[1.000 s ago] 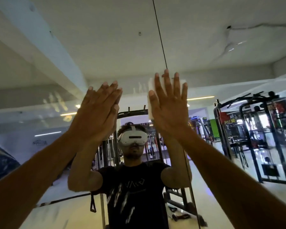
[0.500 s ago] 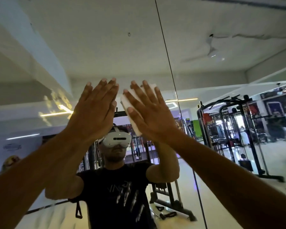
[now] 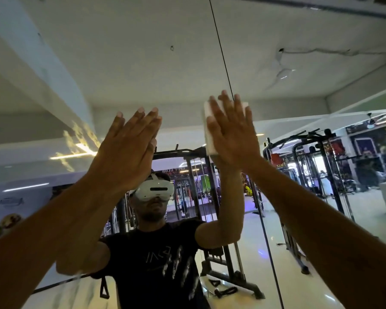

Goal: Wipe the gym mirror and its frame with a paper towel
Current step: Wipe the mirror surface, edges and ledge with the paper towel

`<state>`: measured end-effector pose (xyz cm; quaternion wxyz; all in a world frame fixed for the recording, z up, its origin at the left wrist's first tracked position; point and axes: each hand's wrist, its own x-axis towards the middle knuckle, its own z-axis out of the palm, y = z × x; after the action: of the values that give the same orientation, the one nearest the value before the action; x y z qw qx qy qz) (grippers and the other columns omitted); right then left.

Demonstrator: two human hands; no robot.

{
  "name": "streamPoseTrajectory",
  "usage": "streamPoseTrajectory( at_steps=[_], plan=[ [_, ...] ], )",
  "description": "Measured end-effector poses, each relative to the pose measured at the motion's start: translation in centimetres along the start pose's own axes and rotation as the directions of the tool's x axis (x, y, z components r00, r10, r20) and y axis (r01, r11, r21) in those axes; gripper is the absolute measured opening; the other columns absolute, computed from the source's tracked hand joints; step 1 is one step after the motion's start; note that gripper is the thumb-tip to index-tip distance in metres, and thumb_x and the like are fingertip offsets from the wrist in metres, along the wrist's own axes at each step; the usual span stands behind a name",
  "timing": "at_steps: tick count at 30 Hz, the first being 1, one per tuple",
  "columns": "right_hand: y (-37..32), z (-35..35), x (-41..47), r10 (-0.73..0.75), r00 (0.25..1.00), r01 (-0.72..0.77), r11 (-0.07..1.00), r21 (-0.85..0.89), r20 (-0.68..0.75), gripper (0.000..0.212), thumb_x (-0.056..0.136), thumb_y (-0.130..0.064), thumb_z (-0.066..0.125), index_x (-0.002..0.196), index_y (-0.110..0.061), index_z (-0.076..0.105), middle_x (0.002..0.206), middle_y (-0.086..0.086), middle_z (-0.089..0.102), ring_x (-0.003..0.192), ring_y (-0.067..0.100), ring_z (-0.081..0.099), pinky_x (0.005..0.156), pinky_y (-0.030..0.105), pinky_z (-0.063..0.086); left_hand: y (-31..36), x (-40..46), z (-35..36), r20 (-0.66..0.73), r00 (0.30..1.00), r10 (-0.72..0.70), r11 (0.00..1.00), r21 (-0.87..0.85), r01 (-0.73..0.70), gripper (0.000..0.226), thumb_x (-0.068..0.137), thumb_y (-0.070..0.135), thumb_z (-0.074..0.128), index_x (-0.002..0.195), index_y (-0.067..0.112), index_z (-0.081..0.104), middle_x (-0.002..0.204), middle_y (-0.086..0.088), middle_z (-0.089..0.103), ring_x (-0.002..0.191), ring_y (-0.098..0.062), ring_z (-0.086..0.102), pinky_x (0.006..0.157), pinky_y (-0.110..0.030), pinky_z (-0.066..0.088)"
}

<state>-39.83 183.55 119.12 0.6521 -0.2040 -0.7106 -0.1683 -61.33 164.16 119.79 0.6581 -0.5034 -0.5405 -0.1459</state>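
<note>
**Desk:** What did the frame show at the gym mirror [image 3: 276,36]?

**Photographer:** Both bare arms were raised to the glass. The right hand [image 3: 232,132] lay flat, fingers straight and slightly spread, pressing a folded white paper towel [image 3: 208,128] against the smooth, reflective pane. The towel was a soft-looking rectangular pad, its left edge and upper right corner showing past the hand. The left hand [image 3: 129,150] was flat too, fingers straight and close together, palm toward the glass and holding nothing. The two hands were apart, side by side.

**Desk:** Anything of the frame, or any wording?

**Photographer:** A thin dark seam [image 3: 221,47] ran down the mirror between two panes, passing behind the right hand and the towel. Pale lettering sat on the reflected black T-shirt [image 3: 156,264], mirrored and too blurred to read. Posters far right were unreadable as well.

**Desk:** And the surroundings?

**Photographer:** All of it came as reflection: a person in a white headset [image 3: 155,190], a black steel cable machine [image 3: 187,166] behind, a second rack [image 3: 321,166] on the right, a glossy pale floor [image 3: 254,253], a white ceiling with a fan [image 3: 281,72]. The raised forearms covered the lower corners of the view
</note>
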Motion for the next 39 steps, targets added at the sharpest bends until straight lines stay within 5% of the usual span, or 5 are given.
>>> streamPoseTrajectory(
  at_steps=[7,13,18,35,39],
  plan=[
    [-4.9,0.9,-7.1,-0.363,0.923,0.362,0.932,0.032,0.127,0.063,0.119,-0.052,0.025,0.177,-0.033,0.01,0.186,-0.001,-0.004,0.171,0.027,-0.01,0.138,0.058,-0.002,1.2,-0.2,-1.1,-0.01,0.999,-0.047,0.999,-0.025,0.047,0.059,0.116,0.034,0.02,0.174,0.022,0.024,0.182,0.003,0.017,0.169,-0.018,0.01,0.137,-0.055,0.005],
    [-0.5,0.2,-1.8,0.033,0.999,-0.032,0.999,-0.015,0.017,0.067,0.116,-0.06,0.01,0.177,-0.034,0.002,0.186,0.001,-0.007,0.171,0.03,-0.01,0.135,0.064,0.005,3.4,-1.0,-2.8,0.096,0.995,-0.039,0.996,-0.073,0.046,0.067,0.111,0.042,0.032,0.173,0.019,0.025,0.182,-0.003,0.017,0.17,-0.022,0.011,0.137,-0.057,0.007],
    [-3.1,0.8,-9.7,-0.347,0.928,0.349,0.937,0.01,0.139,0.063,0.119,-0.049,0.029,0.177,-0.032,0.012,0.186,0.0,-0.004,0.171,0.027,-0.012,0.137,0.059,-0.003,4.8,-1.3,-2.9,0.115,0.992,-0.048,0.994,-0.089,0.059,0.068,0.111,0.045,0.036,0.173,0.018,0.026,0.183,-0.003,0.016,0.17,-0.023,0.01,0.137,-0.055,0.007],
    [-1.4,1.1,-3.3,0.116,0.993,-0.116,0.993,0.033,-0.007,0.065,0.117,-0.055,0.018,0.177,-0.033,0.005,0.186,0.001,-0.008,0.171,0.032,-0.011,0.136,0.064,-0.001,4.1,-2.4,-2.9,0.086,0.995,-0.046,0.999,-0.021,0.048,0.063,0.112,0.039,0.026,0.172,0.019,0.03,0.181,-0.003,0.021,0.169,-0.024,0.016,0.135,-0.059,0.012],
    [-7.6,2.0,-8.3,-0.22,0.973,0.217,0.975,0.058,0.064,0.064,0.118,-0.051,0.028,0.177,-0.032,0.013,0.186,0.002,-0.004,0.171,0.03,-0.011,0.136,0.062,-0.001,3.2,-3.6,-3.5,0.041,0.998,-0.054,0.998,-0.008,0.054,0.06,0.114,0.036,0.027,0.171,0.02,0.033,0.181,-0.001,0.024,0.168,-0.022,0.018,0.136,-0.056,0.01]
  ],
)
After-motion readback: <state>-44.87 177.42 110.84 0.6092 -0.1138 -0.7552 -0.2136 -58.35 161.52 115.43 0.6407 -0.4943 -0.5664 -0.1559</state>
